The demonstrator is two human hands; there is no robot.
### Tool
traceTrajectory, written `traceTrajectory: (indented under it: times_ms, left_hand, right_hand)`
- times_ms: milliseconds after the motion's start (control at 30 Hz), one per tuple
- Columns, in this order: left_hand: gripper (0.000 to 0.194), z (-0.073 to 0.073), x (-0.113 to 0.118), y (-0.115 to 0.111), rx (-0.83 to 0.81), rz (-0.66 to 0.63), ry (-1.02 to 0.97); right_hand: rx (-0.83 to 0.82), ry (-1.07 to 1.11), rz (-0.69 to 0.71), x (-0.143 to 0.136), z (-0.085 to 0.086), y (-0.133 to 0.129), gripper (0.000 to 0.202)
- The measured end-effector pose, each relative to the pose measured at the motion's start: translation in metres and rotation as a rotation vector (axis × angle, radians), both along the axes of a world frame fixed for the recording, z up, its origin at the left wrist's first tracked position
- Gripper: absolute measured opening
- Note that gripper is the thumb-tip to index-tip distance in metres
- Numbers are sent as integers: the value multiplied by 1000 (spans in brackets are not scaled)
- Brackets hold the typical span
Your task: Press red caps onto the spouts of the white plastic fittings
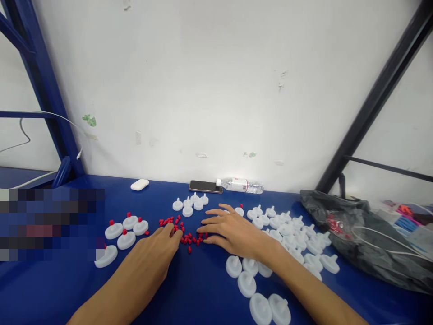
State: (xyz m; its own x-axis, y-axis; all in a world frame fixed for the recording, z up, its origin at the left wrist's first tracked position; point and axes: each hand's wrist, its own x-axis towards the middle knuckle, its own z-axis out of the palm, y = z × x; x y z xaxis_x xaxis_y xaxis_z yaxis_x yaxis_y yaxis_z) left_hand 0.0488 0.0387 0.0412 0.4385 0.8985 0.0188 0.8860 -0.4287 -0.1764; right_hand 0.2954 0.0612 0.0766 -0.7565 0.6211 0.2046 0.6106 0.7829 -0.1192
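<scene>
My left hand [157, 248] is closed at the left edge of a loose pile of small red caps [190, 239]. Its fingertips are bent down among them, and whatever they pinch is hidden. Palm down on the pile's right side, my right hand [233, 230] is open with fingers spread, the lower fingertips by the red caps. White plastic nozzle lids [287, 230] are massed beyond and under my right wrist. To the left of my left hand stand several white lids topped with red caps [126, 239]. Another small group of uncapped lids [187, 205] sits behind the pile.
Along the wall lie a white earphone case [140, 184], a phone [205, 186] and a clear water bottle [241, 185]. A dark plastic bag [368, 243] covers the right end of the blue table [199, 293]. Metal frame posts rise at both sides.
</scene>
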Motion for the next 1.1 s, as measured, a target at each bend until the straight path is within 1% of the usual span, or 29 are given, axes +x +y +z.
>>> traceTrajectory:
  times_ms: [100, 233, 367, 433, 533, 667, 767, 833, 1000, 1100]
  left_hand:
    - [48, 0, -2, 1, 9, -6, -7]
    - [46, 1, -4, 0, 4, -8, -18]
    - [45, 4, -3, -2, 2, 1, -23]
    - [43, 6, -2, -3, 6, 23, -22]
    - [38, 8, -1, -4, 22, 53, -25]
    - [32, 8, -2, -5, 42, 40, -51]
    - [31, 6, -3, -5, 43, 27, -56]
    - [33, 4, -4, -4, 40, 23, -47]
    - [46, 4, -2, -3, 24, 12, 8]
    - [46, 9, 1, -4, 20, -5, 28]
  right_hand:
    - [13, 13, -4, -1, 3, 0, 30]
    - [27, 14, 12, -2, 9, -3, 32]
    - [45, 3, 9, -2, 12, -4, 28]
    - [72, 12, -36, -2, 13, -4, 30]
    - [134, 42, -139, -1, 13, -3, 37]
    - [195, 61, -248, 4, 11, 1, 43]
    - [205, 54, -309, 7, 6, 4, 32]
    - [194, 37, -322, 8, 3, 6, 26]
    - [162, 14, -304, 9, -3, 8, 20]
    - [150, 39, -289, 9, -3, 8, 20]
